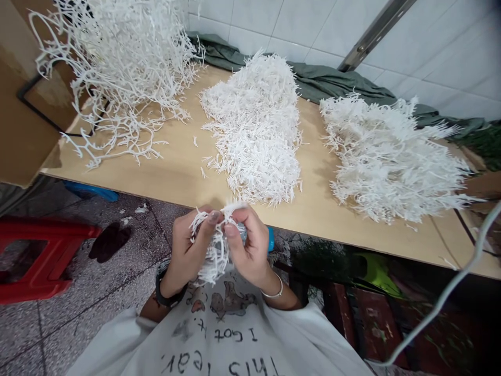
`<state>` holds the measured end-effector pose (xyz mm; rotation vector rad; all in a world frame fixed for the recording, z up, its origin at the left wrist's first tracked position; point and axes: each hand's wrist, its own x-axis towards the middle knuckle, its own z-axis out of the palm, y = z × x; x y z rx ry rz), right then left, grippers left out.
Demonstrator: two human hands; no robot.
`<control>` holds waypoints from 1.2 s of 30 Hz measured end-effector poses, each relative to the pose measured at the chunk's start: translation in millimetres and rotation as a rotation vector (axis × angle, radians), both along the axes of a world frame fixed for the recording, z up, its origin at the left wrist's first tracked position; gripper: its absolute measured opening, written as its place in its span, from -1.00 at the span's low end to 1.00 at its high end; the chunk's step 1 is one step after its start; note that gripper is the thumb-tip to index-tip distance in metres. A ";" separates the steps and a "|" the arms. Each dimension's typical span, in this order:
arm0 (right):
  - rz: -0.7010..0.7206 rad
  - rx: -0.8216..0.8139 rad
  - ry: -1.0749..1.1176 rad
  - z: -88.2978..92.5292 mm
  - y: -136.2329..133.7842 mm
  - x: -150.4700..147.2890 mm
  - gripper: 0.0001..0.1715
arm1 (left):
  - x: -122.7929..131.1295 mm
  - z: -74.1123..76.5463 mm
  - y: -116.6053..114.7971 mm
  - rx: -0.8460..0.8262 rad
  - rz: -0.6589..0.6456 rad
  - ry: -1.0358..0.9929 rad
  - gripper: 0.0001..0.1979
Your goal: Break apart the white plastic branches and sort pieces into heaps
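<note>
Just in front of the table edge, both hands hold a white plastic branch [214, 260] with fine, twig-like tips. My left hand [188, 250] is closed, its thumb pressed on the upper part of the branch. Close beside it, my right hand [250, 243] pinches the same piece between thumb and fingers. The branch's lower end hangs between the palms, over my shirt. Straight ahead on the table lies a heap of short white sprigs [262, 125]. How the pieces join between my fingertips is too small to tell.
The wooden table [172, 172] carries tangled bare white stems [129, 78] at left and bushy white branches [391, 156] at right. A red stool [43, 256] stands on the floor at left. A white cable [450, 287] crosses the right side. Green cloth [332, 81] lines the wall.
</note>
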<state>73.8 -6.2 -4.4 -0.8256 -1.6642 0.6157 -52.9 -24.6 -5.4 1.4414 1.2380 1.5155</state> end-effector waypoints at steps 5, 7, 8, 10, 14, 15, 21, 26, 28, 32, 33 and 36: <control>0.171 -0.166 0.056 1.9 0.0 5.4 -0.65 | -10.4 3.8 2.3 -0.313 -0.384 -0.171 -0.65; 0.241 -0.256 0.054 3.2 -1.3 9.0 -0.53 | -15.9 6.7 2.4 -0.469 -0.473 -0.212 -0.66; 0.270 -0.305 0.051 3.5 -1.9 10.9 -0.48 | -18.2 7.5 2.1 -0.544 -0.502 -0.246 -0.68; 0.315 -0.404 0.050 2.6 -2.9 14.6 -0.41 | -21.1 7.2 1.1 -0.638 -0.598 -0.314 -0.67; 0.393 -0.562 0.136 -4.1 -2.3 19.6 -0.38 | -21.0 1.3 0.0 -0.707 -0.773 -0.378 -0.58; 0.438 -0.594 0.165 -5.7 -2.0 20.5 -0.39 | -20.6 0.1 0.2 -0.731 -0.734 -0.394 -0.60; 0.626 -0.575 0.102 3.7 -3.1 27.6 -0.60 | -21.2 5.6 3.8 -0.665 -0.683 -0.429 -0.60; 0.681 -0.571 -0.031 11.0 -2.7 36.7 -0.53 | -19.7 3.3 1.3 -0.716 -0.764 -0.474 -0.56; 0.810 -0.694 0.105 3.3 -3.2 37.9 -0.49 | -16.5 -3.7 -1.2 -0.758 -0.917 -0.525 -0.55; 1.013 -0.923 0.581 -18.7 -8.4 30.2 -0.47 | -4.2 -14.8 -4.7 -0.803 -1.018 -0.692 -0.54; 1.031 -0.943 0.693 -22.8 -10.0 26.9 -0.45 | -0.5 -15.0 -5.0 -0.799 -1.020 -0.742 -0.51; 1.024 -0.930 0.871 -28.6 -13.3 18.1 -0.40 | 9.4 -10.4 -5.2 -0.792 -0.975 -0.840 -0.43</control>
